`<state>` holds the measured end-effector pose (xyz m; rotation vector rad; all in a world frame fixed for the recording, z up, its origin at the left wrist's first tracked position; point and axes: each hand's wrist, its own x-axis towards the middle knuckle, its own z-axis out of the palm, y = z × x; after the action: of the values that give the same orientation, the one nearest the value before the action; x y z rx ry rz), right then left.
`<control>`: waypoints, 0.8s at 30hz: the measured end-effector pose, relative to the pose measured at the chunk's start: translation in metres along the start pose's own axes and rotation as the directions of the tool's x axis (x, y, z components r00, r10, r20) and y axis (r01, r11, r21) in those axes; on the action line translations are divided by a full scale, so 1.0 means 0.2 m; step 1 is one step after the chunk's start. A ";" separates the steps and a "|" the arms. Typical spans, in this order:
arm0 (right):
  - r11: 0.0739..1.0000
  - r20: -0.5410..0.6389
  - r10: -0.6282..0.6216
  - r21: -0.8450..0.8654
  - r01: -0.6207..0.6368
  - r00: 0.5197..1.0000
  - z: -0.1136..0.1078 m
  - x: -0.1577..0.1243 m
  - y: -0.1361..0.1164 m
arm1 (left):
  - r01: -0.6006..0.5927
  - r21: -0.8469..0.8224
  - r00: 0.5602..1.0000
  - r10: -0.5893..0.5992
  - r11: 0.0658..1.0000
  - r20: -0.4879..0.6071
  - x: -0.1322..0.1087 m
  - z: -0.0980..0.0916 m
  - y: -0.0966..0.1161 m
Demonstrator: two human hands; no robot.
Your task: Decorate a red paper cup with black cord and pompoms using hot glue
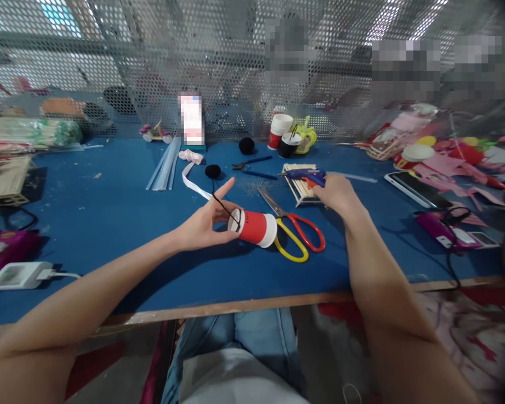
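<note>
My left hand [208, 223] grips the near-left end of a red and white paper cup [255, 227] lying sideways, one finger stretched upward. Black yarn runs from the cup's end up to a black yarn ball [212, 171]. My right hand [339, 193] is closed around a blue hot glue gun [309, 175] with an orange trigger. Its nozzle points left, over a small rack of wooden sticks [297, 188]. Scissors [292, 221] with one red and one yellow handle lie partly open between my hands, right beside the cup.
Behind lie pliers [256, 167], a second black ball [246, 146], stacked cups [281, 129], a black-wrapped cup [289, 145] and clear glue sticks [165, 165]. White ribbon [193, 182] trails near my left hand. A phone [192, 120] stands against the mesh. Craft pieces [450, 163] crowd the right.
</note>
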<state>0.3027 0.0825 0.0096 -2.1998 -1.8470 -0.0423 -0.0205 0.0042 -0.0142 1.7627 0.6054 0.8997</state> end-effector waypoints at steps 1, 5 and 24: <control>0.999 -0.037 0.021 0.043 -0.019 0.999 -0.01 -0.01 0.00 | 0.002 0.007 1.000 -0.002 1.000 -0.003 0.00 0.00 0.00; 0.942 -0.223 0.069 0.337 0.011 0.972 -0.07 -0.09 -0.03 | -0.002 0.037 1.000 0.002 0.999 -0.006 0.00 -0.02 0.01; 0.618 -0.197 -0.622 0.470 0.630 0.757 -0.07 -0.49 -0.34 | -0.007 0.075 0.999 0.010 0.997 -0.036 0.03 -0.14 -0.04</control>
<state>0.2205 -0.0047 0.0161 -1.1172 -2.2074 0.2698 -0.0395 0.0278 -0.0137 1.8203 0.6635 0.9274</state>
